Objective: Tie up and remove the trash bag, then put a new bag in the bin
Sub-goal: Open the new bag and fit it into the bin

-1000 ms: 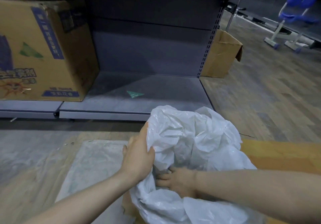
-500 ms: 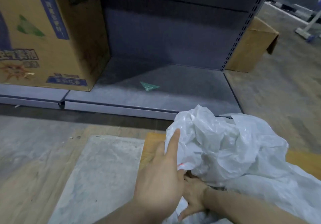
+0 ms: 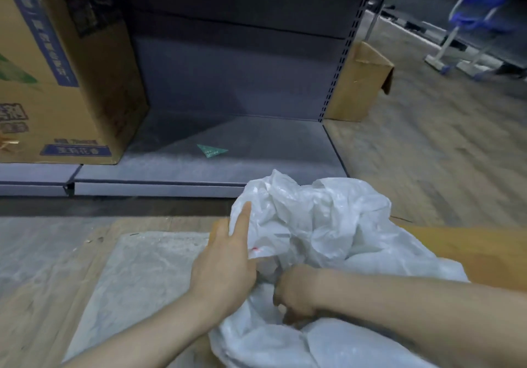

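a crumpled white trash bag [image 3: 322,225] fills the lower middle of the view, bunched up and spreading down toward the bottom edge. under and behind it shows a yellowish-brown surface [image 3: 462,245] at the right; whether that is the bin cannot be told.

the left hand [image 3: 225,267] lies against the bag's left side with its index finger [image 3: 243,219] held straight and pointing up along the plastic; the thumb side is tucked into the folds, so a pinch cannot be told. the right hand [image 3: 296,290] is curled down inside the bag's folds, fingers bent round a gather of plastic.

just left of the bag a pale sheet [image 3: 137,276] lies flat on the wooden floor [image 3: 427,168]. beyond is a low grey shelf [image 3: 256,145] with a small green scrap [image 3: 212,150] on it, a big printed cardboard box [image 3: 57,76] at its left end, and a plain cardboard box [image 3: 356,82] past its right end.
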The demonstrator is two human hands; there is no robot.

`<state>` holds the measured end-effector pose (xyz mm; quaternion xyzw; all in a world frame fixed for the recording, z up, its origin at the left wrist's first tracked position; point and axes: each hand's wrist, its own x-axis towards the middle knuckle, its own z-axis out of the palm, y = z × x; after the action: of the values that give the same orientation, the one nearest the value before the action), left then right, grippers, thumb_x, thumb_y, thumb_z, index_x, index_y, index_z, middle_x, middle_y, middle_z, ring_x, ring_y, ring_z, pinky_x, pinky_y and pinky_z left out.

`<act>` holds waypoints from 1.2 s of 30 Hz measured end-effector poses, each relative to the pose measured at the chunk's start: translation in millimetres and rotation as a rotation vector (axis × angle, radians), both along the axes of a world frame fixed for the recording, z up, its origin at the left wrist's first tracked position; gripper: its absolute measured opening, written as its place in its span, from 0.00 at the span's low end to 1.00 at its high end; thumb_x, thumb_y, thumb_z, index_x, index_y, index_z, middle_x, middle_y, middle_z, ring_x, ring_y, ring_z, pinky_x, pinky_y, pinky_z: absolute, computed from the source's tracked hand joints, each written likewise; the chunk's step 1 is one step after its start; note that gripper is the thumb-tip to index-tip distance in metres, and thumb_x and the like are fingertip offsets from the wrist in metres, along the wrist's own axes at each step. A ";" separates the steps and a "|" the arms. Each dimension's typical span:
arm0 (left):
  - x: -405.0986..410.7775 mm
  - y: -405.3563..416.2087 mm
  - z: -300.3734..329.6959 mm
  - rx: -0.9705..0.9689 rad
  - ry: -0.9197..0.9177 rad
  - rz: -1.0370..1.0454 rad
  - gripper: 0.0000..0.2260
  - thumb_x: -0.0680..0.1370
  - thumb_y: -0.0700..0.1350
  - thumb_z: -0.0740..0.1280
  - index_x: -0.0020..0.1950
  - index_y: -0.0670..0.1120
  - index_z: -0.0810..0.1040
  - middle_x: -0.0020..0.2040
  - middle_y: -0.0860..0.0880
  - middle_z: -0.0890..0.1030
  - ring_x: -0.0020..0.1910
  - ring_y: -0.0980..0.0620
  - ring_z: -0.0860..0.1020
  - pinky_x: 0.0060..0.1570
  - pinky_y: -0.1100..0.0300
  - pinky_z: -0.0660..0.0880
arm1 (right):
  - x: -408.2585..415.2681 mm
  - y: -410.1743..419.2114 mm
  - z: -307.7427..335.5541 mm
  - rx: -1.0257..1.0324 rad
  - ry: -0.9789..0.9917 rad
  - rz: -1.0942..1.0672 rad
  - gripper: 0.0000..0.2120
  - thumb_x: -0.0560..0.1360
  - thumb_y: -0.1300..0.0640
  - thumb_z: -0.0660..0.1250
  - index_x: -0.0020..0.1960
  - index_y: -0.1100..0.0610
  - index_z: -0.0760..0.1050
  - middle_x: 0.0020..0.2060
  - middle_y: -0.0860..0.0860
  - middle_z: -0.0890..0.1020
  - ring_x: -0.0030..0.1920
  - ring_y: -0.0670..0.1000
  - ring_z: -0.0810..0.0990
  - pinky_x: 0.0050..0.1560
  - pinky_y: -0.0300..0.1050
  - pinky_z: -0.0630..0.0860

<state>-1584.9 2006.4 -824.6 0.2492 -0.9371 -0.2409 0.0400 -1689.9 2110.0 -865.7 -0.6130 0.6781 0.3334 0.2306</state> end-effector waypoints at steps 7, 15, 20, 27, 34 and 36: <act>9.3 4.7 24.0 -0.450 0.116 -0.278 0.28 0.75 0.65 0.58 0.62 0.45 0.78 0.63 0.37 0.75 0.64 0.39 0.70 0.54 0.34 0.71 | -29.8 115.9 91.1 -0.488 -0.029 -0.184 0.36 0.68 0.27 0.49 0.72 0.41 0.61 0.76 0.48 0.53 0.76 0.48 0.48 0.74 0.46 0.46; 42.6 61.4 5.8 -0.413 0.108 -0.813 0.20 0.72 0.66 0.58 0.46 0.54 0.80 0.32 0.56 0.76 0.30 0.56 0.77 0.38 0.67 0.73 | 5.9 156.9 37.7 -1.223 -0.570 -0.831 0.40 0.66 0.25 0.57 0.72 0.33 0.45 0.73 0.32 0.43 0.74 0.36 0.42 0.70 0.32 0.48; 40.9 63.5 -0.4 -0.661 0.146 -0.755 0.23 0.49 0.40 0.64 0.43 0.52 0.78 0.19 0.52 0.67 0.12 0.51 0.63 0.24 0.64 0.45 | 8.6 154.3 29.9 -1.334 -0.786 -1.070 0.41 0.62 0.25 0.61 0.70 0.37 0.53 0.70 0.28 0.57 0.71 0.32 0.55 0.69 0.30 0.56; 40.8 47.6 17.0 -0.360 0.337 -0.774 0.25 0.66 0.60 0.64 0.61 0.52 0.72 0.47 0.53 0.79 0.47 0.54 0.77 0.52 0.61 0.72 | -54.1 111.0 73.8 -1.454 -0.557 -1.203 0.28 0.75 0.46 0.64 0.72 0.51 0.62 0.67 0.44 0.64 0.67 0.41 0.63 0.70 0.43 0.59; -39.7 -34.7 44.6 0.191 0.185 -0.128 0.27 0.79 0.60 0.49 0.64 0.42 0.74 0.63 0.46 0.75 0.64 0.48 0.71 0.63 0.60 0.64 | -69.5 80.8 53.4 -1.259 -0.595 -1.255 0.23 0.79 0.65 0.57 0.73 0.59 0.60 0.65 0.49 0.69 0.69 0.51 0.66 0.68 0.43 0.64; -55.5 -51.8 37.9 0.715 0.144 -0.085 0.19 0.83 0.52 0.53 0.56 0.41 0.77 0.55 0.47 0.79 0.55 0.50 0.77 0.55 0.64 0.71 | -68.8 80.7 49.5 -1.325 -0.617 -1.266 0.18 0.80 0.68 0.54 0.68 0.59 0.65 0.59 0.49 0.73 0.62 0.49 0.71 0.58 0.36 0.70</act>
<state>-1640.4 1954.6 -786.7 0.1907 -0.7979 -0.5718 0.0059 -1758.7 2190.7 -816.2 -0.2002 0.8431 -0.4782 0.1431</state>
